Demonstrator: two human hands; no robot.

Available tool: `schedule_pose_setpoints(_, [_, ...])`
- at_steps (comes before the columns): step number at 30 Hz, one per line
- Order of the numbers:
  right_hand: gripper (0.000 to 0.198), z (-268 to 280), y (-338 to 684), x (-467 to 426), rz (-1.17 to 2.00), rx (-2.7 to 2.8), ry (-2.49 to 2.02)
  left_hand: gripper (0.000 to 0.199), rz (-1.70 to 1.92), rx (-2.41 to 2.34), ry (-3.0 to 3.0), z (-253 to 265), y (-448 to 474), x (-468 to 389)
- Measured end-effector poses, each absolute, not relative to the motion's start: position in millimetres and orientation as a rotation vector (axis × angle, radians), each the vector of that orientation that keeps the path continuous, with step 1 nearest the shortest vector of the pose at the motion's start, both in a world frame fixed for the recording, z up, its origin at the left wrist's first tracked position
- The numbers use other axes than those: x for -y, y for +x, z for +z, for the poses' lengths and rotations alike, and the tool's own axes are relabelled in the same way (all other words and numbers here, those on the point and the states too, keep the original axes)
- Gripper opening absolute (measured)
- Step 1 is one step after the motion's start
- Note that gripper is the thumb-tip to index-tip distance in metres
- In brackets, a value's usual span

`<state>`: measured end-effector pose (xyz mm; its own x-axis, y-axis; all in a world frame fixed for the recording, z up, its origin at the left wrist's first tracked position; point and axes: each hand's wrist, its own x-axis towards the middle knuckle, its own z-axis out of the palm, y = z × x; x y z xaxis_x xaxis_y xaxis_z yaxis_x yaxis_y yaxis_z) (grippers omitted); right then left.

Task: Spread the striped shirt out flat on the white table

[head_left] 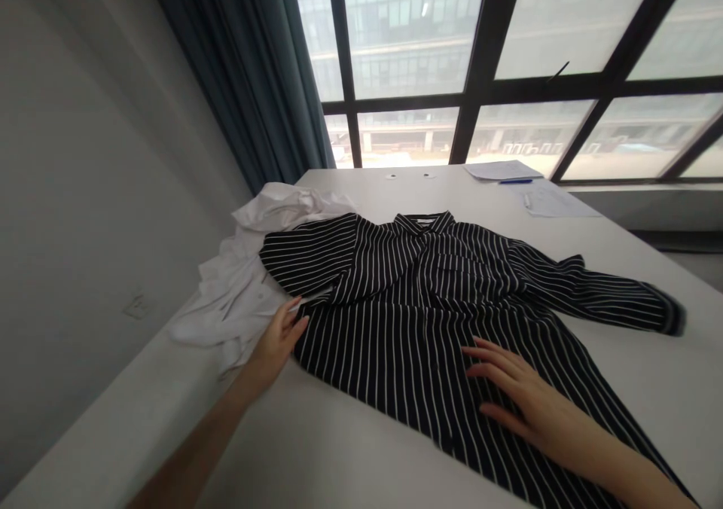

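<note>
- Flat on the white table (pixel 350 449), the striped shirt (pixel 429 306) lies front up, collar toward the window, its long axis running away from the person toward the collar.
- Left hand (pixel 279 339) rests at the shirt's left edge below the sleeve, fingers loosely extended, touching the fabric and gripping nothing.
- Right hand (pixel 525 400) lies palm down on the lower front, fingers spread flat, holding nothing.
- A crumpled white garment (pixel 242 283) sits just beside the left hand, partly under the striped sleeve.
- The shirt's hem is cut off at the bottom right; papers (pixel 525 185) and a pen at the far edge are hard to make out.
</note>
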<state>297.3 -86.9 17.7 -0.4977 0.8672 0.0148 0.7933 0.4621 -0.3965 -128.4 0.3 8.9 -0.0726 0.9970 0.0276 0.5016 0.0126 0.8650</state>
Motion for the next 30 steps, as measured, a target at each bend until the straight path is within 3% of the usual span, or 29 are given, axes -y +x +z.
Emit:
schedule_pose_setpoints(5, [0.049,26.2,285.5,102.0,0.774,2.522,-1.511,0.054,0.924,-1.624,1.797,4.5,-123.5,20.2])
schedule_pose_setpoints(15, [0.060,12.7,303.4,105.4,0.725,2.565,-1.554,0.037,0.897,-1.607,2.194,29.3,-123.0,25.8])
schedule_pose_setpoints(22, [0.043,9.2,303.5,92.9,0.502,2.489,-1.532,0.038,0.644,-1.865,2.585,28.4,-112.6,7.5])
schedule_pose_setpoints(27, [0.043,-1.1,306.8,63.6,0.244,2.498,-1.494,0.031,0.522,-1.399,2.903,18.2,-62.6,20.4])
schedule_pose_setpoints(30, [0.046,-13.0,307.2,48.2,0.182,2.540,-1.498,0.047,0.345,-1.274,2.875,4.7,-42.2,26.5])
